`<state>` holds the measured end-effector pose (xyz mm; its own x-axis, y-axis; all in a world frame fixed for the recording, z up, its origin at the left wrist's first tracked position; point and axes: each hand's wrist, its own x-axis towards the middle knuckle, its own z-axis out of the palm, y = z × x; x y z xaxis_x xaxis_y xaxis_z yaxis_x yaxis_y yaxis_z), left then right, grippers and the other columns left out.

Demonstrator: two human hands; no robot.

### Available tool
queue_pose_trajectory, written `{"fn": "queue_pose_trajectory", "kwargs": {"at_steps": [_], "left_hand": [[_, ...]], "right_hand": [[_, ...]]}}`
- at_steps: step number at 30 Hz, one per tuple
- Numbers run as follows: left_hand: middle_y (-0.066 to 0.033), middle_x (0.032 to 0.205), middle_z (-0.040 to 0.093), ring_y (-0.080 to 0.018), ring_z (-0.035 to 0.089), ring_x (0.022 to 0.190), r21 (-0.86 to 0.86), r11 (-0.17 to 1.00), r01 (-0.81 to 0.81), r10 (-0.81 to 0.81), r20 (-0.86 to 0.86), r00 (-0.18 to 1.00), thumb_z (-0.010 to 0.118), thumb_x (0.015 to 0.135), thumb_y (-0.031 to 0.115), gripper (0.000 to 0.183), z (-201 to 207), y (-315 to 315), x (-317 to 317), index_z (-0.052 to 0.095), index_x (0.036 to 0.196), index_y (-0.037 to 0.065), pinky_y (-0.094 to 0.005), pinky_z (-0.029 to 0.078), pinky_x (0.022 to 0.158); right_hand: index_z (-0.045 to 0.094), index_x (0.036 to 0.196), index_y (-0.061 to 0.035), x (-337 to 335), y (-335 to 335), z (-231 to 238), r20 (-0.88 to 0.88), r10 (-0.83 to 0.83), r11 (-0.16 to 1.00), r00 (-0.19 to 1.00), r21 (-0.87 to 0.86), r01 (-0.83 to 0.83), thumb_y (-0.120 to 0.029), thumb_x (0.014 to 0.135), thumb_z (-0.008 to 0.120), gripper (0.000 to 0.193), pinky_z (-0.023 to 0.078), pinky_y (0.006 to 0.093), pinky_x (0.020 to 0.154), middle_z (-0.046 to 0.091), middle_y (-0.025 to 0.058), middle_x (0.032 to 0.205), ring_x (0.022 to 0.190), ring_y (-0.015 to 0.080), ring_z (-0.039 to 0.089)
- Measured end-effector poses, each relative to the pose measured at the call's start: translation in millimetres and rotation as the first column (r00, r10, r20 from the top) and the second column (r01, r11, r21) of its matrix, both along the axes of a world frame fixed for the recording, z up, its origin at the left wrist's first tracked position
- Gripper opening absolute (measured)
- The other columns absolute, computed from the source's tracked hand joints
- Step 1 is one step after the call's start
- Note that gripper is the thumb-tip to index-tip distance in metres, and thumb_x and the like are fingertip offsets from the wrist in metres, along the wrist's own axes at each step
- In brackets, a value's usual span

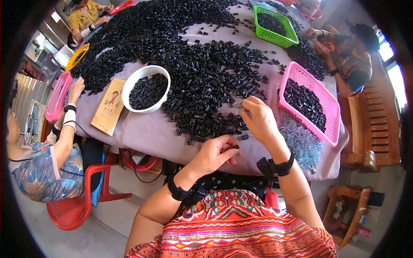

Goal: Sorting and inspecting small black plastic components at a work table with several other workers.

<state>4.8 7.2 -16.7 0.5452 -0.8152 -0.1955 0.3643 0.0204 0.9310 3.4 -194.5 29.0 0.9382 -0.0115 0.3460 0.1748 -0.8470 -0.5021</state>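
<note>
Above the near edge of the table, my left hand is closed, pinching a small black plastic piece between thumb and fingers. My right hand reaches farther forward, beside the loose pile of small black plastic parts. At its fingertips is a small greyish, see-through piece, too small to make out exactly. A heap of clear plastic pieces lies right of my right hand. Partly over that heap stands a pink basket holding more black parts.
A white bowl of slim black pieces and a brown printed packet sit to the left. Far right is a green basket. Other people sit around the table, one at left on a red chair, their hands near the pile.
</note>
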Motion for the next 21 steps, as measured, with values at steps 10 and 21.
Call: {"fn": "queue_pose_trajectory", "kwargs": {"at_steps": [10, 21], "left_hand": [[-0.009, 0.095, 0.072, -0.0101, 0.065, 0.072, 0.029, 1.0, 0.011, -0.014, 0.109, 0.994, 0.06, 0.097, 0.005, 0.01, -3.5, -0.3, -1.4, 0.057, 0.105, -0.001, -0.0246, 0.054, 0.068], [-0.0079, 0.094, 0.072, -0.0104, 0.065, 0.072, 0.025, 1.0, 0.01, -0.013, 0.107, 0.994, 0.063, 0.096, 0.006, 0.012, -7.0, -0.2, -0.5, 0.059, 0.105, -0.001, -0.0249, 0.054, 0.069]], "right_hand": [[0.062, 0.087, -0.001, 1.9, 3.6, 0.1, -0.041, 0.036, 0.998, 0.999, -0.059, -0.038, -0.006, 0.08, 0.065, 0.009, 0.051, 0.0449, 0.076, 0.06, 0.0148, 0.084, 0.087, 0.0367, 0.061], [0.064, 0.089, -0.0012, 20.5, 16.7, -20.5, -0.044, 0.196, 0.978, 0.98, -0.058, -0.198, -0.005, 0.077, 0.066, 0.013, 0.051, 0.0432, 0.077, 0.062, 0.0154, 0.086, 0.088, 0.0371, 0.061]]}}
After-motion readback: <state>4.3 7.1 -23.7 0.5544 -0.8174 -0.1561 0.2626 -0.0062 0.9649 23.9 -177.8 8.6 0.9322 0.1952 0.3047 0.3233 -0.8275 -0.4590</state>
